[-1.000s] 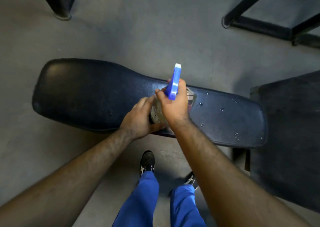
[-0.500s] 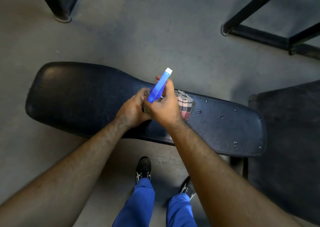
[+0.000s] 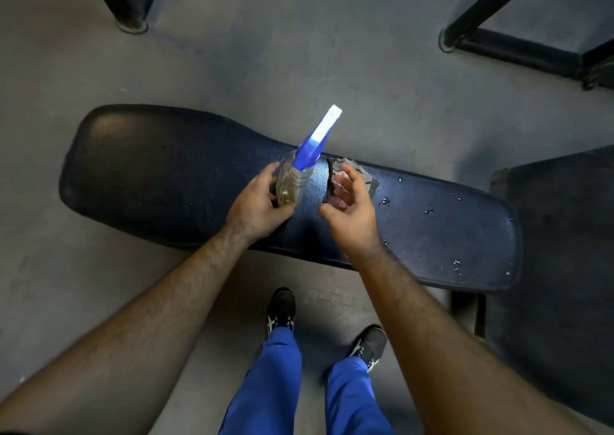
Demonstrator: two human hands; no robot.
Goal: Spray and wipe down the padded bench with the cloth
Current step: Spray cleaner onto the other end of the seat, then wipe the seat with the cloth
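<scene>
**Left hand grips the spray bottle over the bench, right hand open beside it**

Left hand (image 3: 257,207) is wrapped around the clear body of the spray bottle (image 3: 294,182), fingers on its far side and thumb on the near side. The bottle leans away from the person, and its blue trigger head (image 3: 315,143) with a pale nozzle tip points up and to the right, above the far edge of the padded bench (image 3: 159,175). A little yellowish liquid shows inside the clear body.

Just right of the bottle, with a strip of dark padding between them, the right hand (image 3: 352,208) hovers with its fingers spread and loosely curled, holding nothing. The cloth (image 3: 360,172), crumpled, pale with a reddish check, lies on the bench under and just beyond those fingers; whether the fingertips touch it cannot be told.

Further right, scattered droplets (image 3: 428,212) glisten on the narrower end of the bench. The wide, rounded end on the left looks dry.

Below the bench stand two black shoes (image 3: 282,306) and blue trouser legs (image 3: 275,378) on the grey floor (image 3: 299,52). Black metal frames (image 3: 518,52) stand on the floor beyond.
</scene>
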